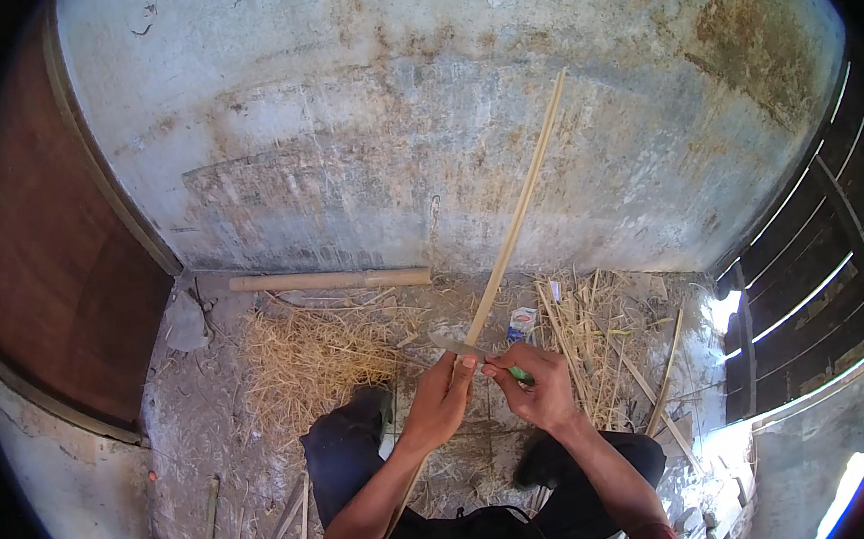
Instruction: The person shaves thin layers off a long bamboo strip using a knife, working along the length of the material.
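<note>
A long, pale bamboo strip (519, 218) slants from beneath my left forearm up and away toward the wall. My left hand (435, 404) is closed around it, thumb pressed near the blade. In my right hand (541, 390) is a knife (454, 345), its green handle partly covered by the fingers. The blade points left and lies across the strip just beyond my left thumb. Whether its edge is cutting into the bamboo cannot be made out.
Bamboo shavings (308, 363) are heaped at the left, with split strips (584, 359) at the right. A bamboo pole (333, 279) lies along the stained wall (422, 130). A small blue-and-white packet (522, 324) rests beyond my right hand. A brown door (58, 225) stands left, dark slats (804, 284) right.
</note>
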Demonstrator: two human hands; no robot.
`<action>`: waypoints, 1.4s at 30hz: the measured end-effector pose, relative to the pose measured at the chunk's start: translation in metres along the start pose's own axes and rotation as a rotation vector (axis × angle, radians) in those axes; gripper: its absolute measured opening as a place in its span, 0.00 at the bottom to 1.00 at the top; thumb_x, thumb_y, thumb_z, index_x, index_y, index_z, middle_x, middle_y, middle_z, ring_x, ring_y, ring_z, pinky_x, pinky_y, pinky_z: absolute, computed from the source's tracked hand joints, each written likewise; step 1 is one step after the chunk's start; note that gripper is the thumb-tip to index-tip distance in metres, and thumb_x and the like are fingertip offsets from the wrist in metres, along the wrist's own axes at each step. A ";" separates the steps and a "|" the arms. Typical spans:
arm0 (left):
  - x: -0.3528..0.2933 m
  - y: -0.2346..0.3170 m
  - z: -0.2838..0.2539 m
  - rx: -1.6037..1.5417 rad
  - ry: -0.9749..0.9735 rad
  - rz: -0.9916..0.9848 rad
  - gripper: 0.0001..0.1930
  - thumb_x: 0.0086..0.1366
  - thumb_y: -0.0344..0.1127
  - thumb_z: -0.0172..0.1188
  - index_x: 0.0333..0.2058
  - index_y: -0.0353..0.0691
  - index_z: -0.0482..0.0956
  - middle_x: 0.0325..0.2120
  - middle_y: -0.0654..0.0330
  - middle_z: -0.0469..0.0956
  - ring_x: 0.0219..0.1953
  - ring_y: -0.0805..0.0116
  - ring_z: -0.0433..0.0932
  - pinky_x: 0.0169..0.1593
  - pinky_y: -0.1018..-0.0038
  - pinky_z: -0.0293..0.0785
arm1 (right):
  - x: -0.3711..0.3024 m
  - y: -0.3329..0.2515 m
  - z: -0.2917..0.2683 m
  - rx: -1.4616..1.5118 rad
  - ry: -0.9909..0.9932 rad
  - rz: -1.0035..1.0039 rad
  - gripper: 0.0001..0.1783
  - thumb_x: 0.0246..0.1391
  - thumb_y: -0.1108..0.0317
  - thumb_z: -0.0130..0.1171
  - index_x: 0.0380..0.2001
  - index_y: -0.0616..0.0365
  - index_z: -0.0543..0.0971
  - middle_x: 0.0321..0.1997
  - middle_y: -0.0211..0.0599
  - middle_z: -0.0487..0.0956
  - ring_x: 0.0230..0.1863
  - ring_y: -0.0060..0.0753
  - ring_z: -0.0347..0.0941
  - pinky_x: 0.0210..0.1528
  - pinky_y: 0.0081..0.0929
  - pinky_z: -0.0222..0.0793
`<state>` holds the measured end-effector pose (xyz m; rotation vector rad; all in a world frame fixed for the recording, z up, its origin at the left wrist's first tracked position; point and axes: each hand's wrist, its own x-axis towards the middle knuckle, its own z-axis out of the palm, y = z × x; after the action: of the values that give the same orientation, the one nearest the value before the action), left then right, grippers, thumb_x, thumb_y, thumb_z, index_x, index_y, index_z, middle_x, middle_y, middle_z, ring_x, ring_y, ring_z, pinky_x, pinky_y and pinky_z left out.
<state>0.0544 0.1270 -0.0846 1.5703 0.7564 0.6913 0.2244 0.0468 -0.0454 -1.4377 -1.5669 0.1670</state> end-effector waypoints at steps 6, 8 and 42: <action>0.001 0.006 0.002 -0.050 -0.014 -0.007 0.28 0.83 0.58 0.45 0.41 0.35 0.76 0.19 0.63 0.71 0.22 0.74 0.70 0.28 0.69 0.64 | -0.002 -0.002 0.000 -0.065 0.040 -0.025 0.04 0.56 0.73 0.73 0.33 0.57 0.86 0.30 0.37 0.84 0.28 0.45 0.83 0.28 0.37 0.75; 0.000 0.006 0.002 -0.073 -0.017 0.004 0.28 0.83 0.59 0.44 0.38 0.37 0.73 0.21 0.67 0.67 0.22 0.77 0.63 0.27 0.71 0.61 | -0.001 -0.008 -0.001 -0.134 0.023 -0.029 0.06 0.56 0.75 0.74 0.33 0.60 0.84 0.30 0.39 0.84 0.28 0.45 0.83 0.29 0.36 0.76; -0.012 0.006 0.010 0.314 0.051 0.163 0.27 0.80 0.55 0.55 0.40 0.28 0.66 0.18 0.40 0.72 0.22 0.35 0.75 0.28 0.50 0.65 | 0.010 0.031 -0.008 -0.026 0.165 -0.037 0.06 0.56 0.74 0.74 0.32 0.60 0.84 0.31 0.42 0.86 0.29 0.41 0.84 0.30 0.31 0.75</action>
<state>0.0559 0.1108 -0.0800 1.9226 0.8101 0.7602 0.2533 0.0604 -0.0562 -1.4048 -1.4637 0.0059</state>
